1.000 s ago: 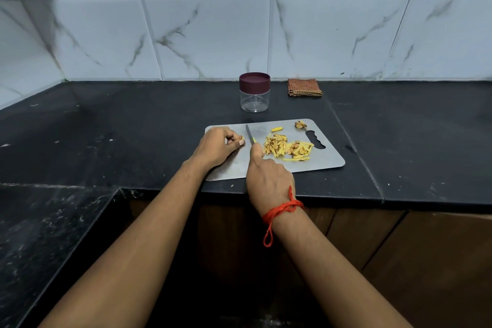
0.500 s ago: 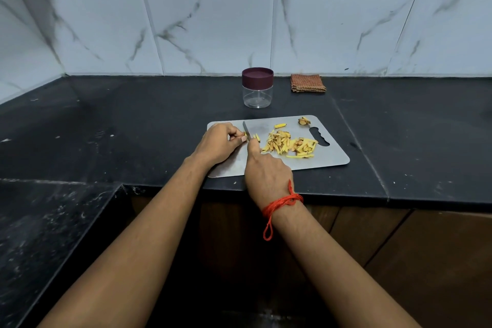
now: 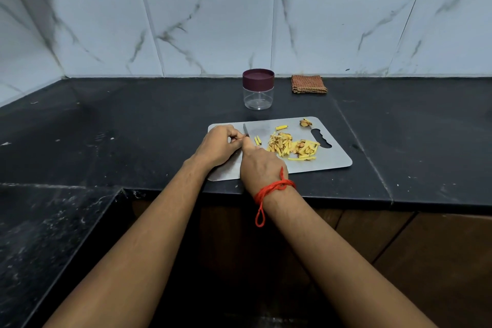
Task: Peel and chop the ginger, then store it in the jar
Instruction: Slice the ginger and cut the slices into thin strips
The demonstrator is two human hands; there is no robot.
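A steel cutting board lies on the black counter. On it sits a pile of yellow ginger strips, with a few loose strips beside the blade and a brownish scrap near the far edge. My right hand grips a small knife, its blade pointing away. My left hand has its fingers curled, pinching a small ginger piece against the board right by the blade; the piece is mostly hidden. A clear jar with a maroon lid stands behind the board, closed.
A folded brown cloth lies against the tiled wall right of the jar. The counter runs left into a corner, and a lower dark slab sits at the near left. Wooden cabinet fronts are below the counter edge.
The knife blade has moved left, closer to my left fingertips, and a few freshly cut strips now lie to its right. The camera shifted slightly.
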